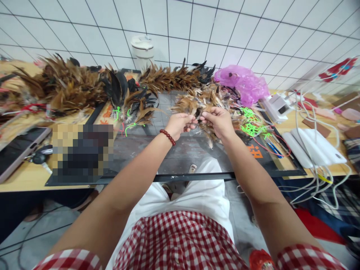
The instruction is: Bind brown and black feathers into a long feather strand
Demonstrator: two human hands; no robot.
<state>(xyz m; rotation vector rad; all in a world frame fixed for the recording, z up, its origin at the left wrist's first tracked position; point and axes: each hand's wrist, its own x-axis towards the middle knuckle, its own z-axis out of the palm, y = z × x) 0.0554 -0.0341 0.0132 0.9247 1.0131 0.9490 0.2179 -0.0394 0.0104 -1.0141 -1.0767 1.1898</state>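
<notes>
Tiled wall (180, 18) behind, L hand (180, 125) & R hand (221, 122), each grip pinched closed w/ brown feathers (185, 106) btwn fingertips

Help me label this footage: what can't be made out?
Head view: what, if anything, the left hand and right hand pinch; their own fingers cover it.
Head view: what lies under the pixelated patch, which masks it.
Head view: any contents of the purple plastic bag; its crumpled layers hide them.
Head view: part of the smartphone; the left edge cuts it off.
</notes>
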